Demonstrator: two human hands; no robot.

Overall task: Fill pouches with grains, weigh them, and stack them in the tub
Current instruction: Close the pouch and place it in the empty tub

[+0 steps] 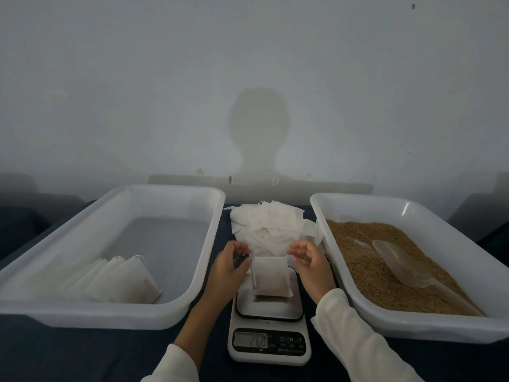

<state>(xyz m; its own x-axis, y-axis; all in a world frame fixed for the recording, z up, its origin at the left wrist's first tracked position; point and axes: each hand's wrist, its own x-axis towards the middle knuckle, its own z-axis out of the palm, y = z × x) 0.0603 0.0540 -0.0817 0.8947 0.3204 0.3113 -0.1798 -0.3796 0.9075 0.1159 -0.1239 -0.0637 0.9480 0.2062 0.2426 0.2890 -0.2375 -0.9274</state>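
Weighing is the step I judge to be in hand: the filled pouch [271,279] lies flat on the scale [268,323], between my two hands. My left hand [230,268] hovers just beside its left edge, fingers loosely curled and holding nothing; my right hand [309,264] hangs just beside its right edge, likewise relaxed and empty. Neither seems to touch the pouch, which is what I want, since any fingertip resting on it or on the platform would skew the number. The display [250,339] below my wrists shows digits, too blurred for me to trust. I should keep both hands clear until the reading settles, then pinch the pouch by its upper seam so no grain spills. Beyond my fingertips sits the heap of empty pouches [271,226]. Out past my left hand, the tub [115,260] holds a few filled pouches [121,279] leaning in a row. Past my right hand, the grain tray [407,260] holds the scoop [396,261].
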